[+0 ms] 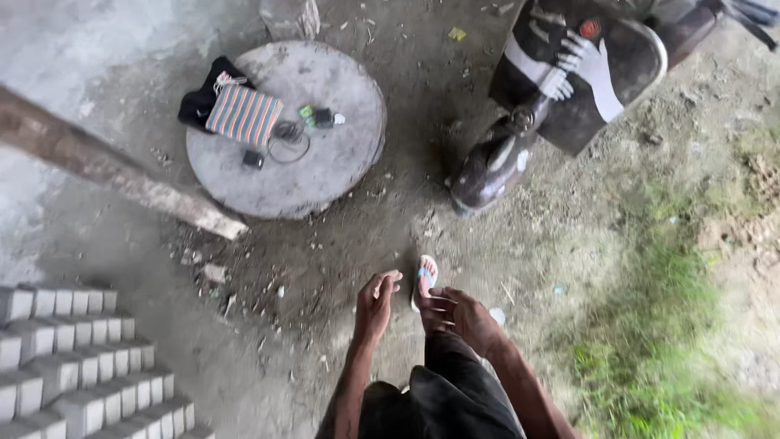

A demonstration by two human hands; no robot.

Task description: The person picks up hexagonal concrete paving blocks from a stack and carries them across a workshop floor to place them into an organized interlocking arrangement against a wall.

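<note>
Not much gear on this person at all. Both arms are bare right up as far as you can see, no sleeves, no watch, no gloves on the left hand (376, 302) or the right hand (460, 314). Lower down they've got dark, almost black shorts or trousers (445, 390), fabric looks loose and a bit creased. One foot shows, in a flip-flop (425, 276) with a pale sole and light blue straps. Can't make out rings or bracelets, it's a bit blurry.
</note>
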